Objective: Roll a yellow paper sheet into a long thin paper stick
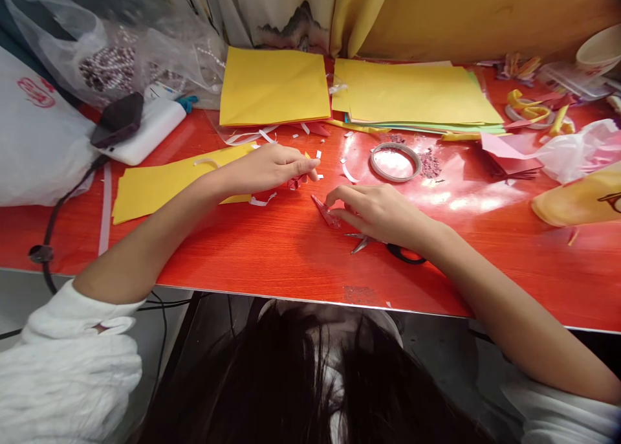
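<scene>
Single head-worn camera. It looks from close above the red table's point(233, 250) near side, facing forward and down.

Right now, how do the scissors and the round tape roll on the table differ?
The scissors have metallic blades and black on the handle; the tape roll is a pale greyish ring. The scissors are partly hidden by the right hand, while the tape roll shows whole. The scissors lie nearer the person's edge than the tape roll. Both rest on the red table.
</scene>
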A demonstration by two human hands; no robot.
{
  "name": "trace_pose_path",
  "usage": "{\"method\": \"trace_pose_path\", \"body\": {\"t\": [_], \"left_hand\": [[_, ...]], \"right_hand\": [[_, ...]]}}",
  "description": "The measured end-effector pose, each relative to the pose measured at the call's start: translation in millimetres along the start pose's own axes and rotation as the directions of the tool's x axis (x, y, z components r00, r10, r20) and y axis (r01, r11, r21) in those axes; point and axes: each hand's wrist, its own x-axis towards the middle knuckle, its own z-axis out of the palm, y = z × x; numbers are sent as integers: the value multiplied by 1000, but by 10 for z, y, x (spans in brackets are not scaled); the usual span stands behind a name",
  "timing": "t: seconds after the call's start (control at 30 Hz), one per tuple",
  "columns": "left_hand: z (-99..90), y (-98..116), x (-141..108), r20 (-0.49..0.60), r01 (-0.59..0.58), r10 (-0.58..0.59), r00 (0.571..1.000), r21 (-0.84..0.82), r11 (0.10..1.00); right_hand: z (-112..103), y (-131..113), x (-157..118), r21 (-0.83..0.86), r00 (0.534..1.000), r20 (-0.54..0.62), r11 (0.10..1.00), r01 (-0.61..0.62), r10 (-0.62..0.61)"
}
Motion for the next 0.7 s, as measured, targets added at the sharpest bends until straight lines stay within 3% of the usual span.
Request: {"method": "trace_pose_path", "body": {"t": [0.1,0.33,0.53,0.7], "left_hand": [[0,8,-2,8,6,-6,1000,11,1000],[-15,22,-7,-3,-23,23,1000,-1,1000],[0,-24,11,-1,-93,93,996,-4,996],[12,-27,14,17,-115,115,993,18,993]], "right_hand": [[-1,-3,2,-6,999,2,999,-36,36],[-23,30,-4,82,999,-30,996,20,-17],[-49,37,-13,22,998,28,998,63,-64],[-33,39,-14,-56,996,5,994,91,-91]]}}
